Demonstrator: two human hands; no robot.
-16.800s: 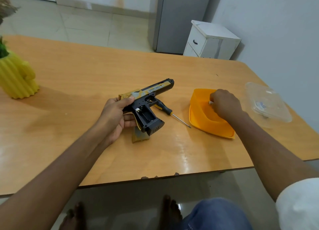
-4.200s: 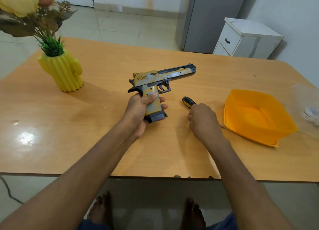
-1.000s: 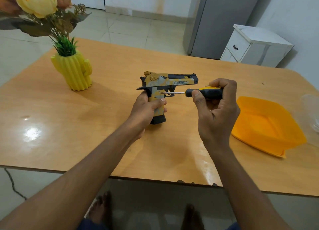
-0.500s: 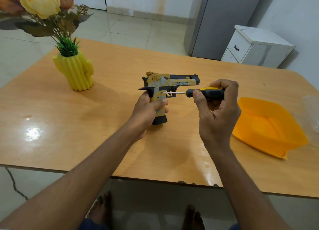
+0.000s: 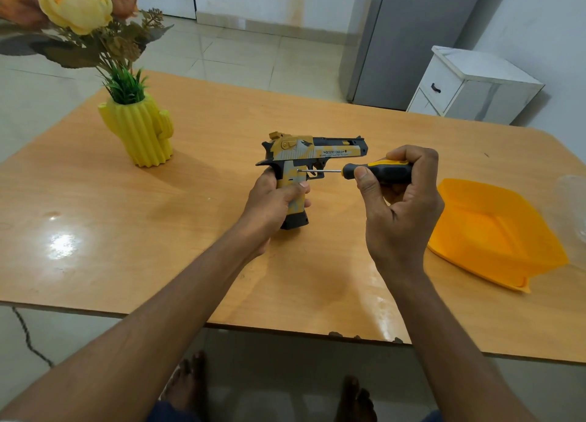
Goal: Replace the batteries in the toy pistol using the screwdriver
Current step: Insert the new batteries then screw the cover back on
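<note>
- Left hand [image 5: 272,206] grips toy pistol [image 5: 312,150] by its handle, upright, butt on table [image 5: 190,206], barrel pointing right.
- Right hand [image 5: 396,209] grips screwdriver [image 5: 374,171]; tip touches pistol's handle above left fingers.
- Orange tray [image 5: 494,231] right of pistol; yellow vase [image 5: 139,133] left.

On the table [image 5: 190,231], the vase [image 5: 139,133] stands left of the toy pistol [image 5: 312,150], the tray [image 5: 494,234] right.
</note>
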